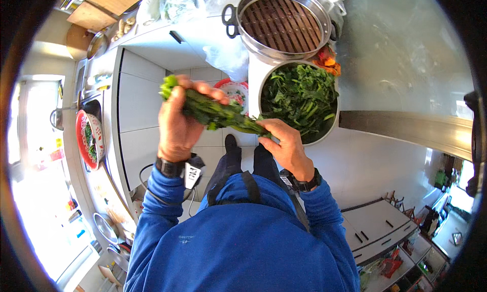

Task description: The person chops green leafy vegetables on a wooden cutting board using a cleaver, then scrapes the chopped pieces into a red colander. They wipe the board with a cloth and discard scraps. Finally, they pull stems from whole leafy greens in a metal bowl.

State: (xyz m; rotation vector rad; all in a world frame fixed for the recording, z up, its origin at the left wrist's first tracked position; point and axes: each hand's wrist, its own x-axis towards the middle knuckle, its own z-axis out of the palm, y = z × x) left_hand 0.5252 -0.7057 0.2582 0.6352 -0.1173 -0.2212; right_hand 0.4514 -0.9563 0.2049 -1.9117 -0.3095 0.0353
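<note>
A bundle of leafy green stalks (217,111) stretches between my two hands in front of my body. My left hand (182,117) wraps around its thicker end, where pale cut stems stick out past the thumb. At the thinner, leafy end, the fingers of my right hand (285,143) pinch the greens. Just beyond my right hand stands a large round pot (261,102) filled with more leafy greens (300,98). Straps with small tags circle both wrists.
Behind the pot sits a metal steamer (243,39) with a slatted base. A red-rimmed basin (248,98) is low down, past the bundle. Another red-and-white basin (101,140) rests on the left counter. Plastic bags (179,5) lie on the far counter. A wall (395,48) rises at right.
</note>
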